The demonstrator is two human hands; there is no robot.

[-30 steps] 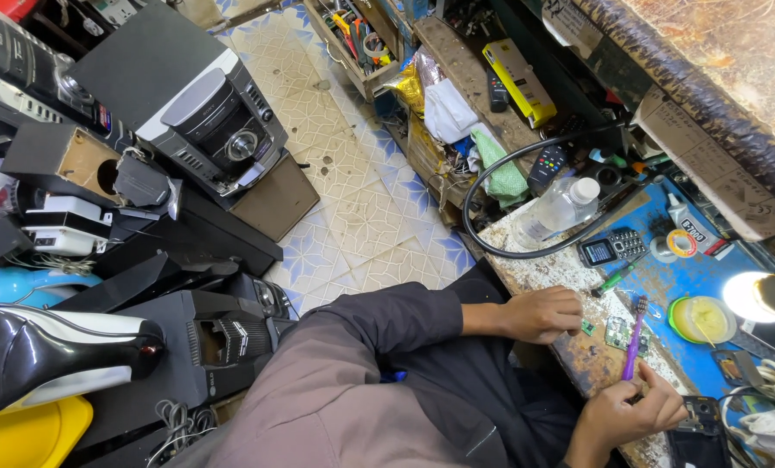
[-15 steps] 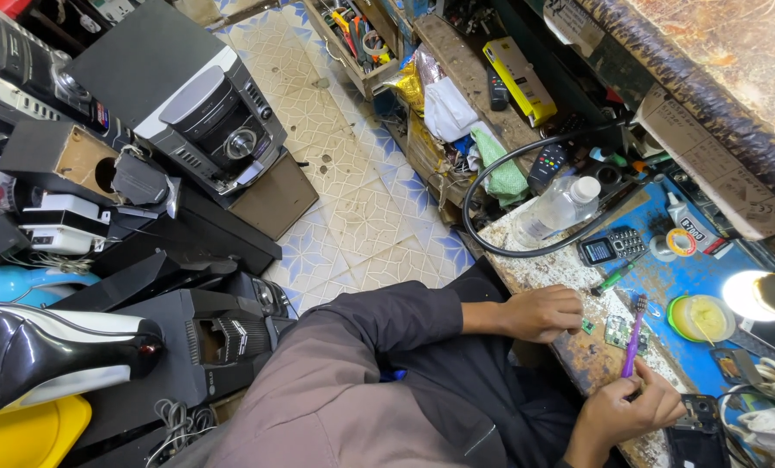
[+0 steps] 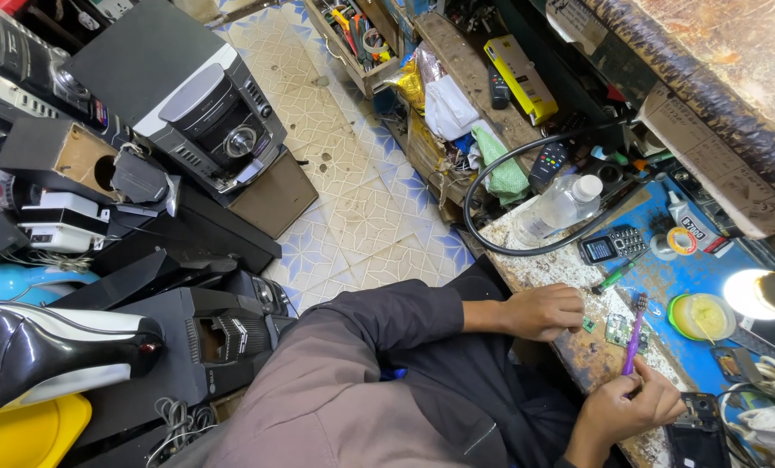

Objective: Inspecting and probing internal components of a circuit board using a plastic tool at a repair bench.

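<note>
- Right hand (image 3: 632, 405): closed around the lower handle of a purple toothbrush (image 3: 635, 332), which is held upright-tilted with its bristle head toward the small green circuit board (image 3: 617, 329). The brush is judged light and stiff; its slim handle is best taken low, as shown.
- Dark phone body (image 3: 697, 433): laid just beside the right hand, at the bench's near edge.
- Left hand (image 3: 545, 311): curled loosely, resting on the worn bench edge (image 3: 578, 355), fingertips close to a tiny green chip piece (image 3: 588, 325). Whether anything is pinched cannot be told.
- Circuit board: laid flat on the bench between the two hands. It is judged thin, light, rigid and fragile; it is best taken by its edges.
- Green pen-like tool (image 3: 611, 279): lying just beyond the board.
- Round yellow-green tin (image 3: 701, 315) and lit lamp (image 3: 762, 293): set to the right, crowding the blue mat.
- Small keypad phone (image 3: 611, 246) and clear plastic bottle (image 3: 557, 208): further back.
- Black cable loop (image 3: 483, 186): arched over the far bench end.
- Stereo unit (image 3: 205, 117) and speakers: stacked on the tiled floor, well apart.
</note>
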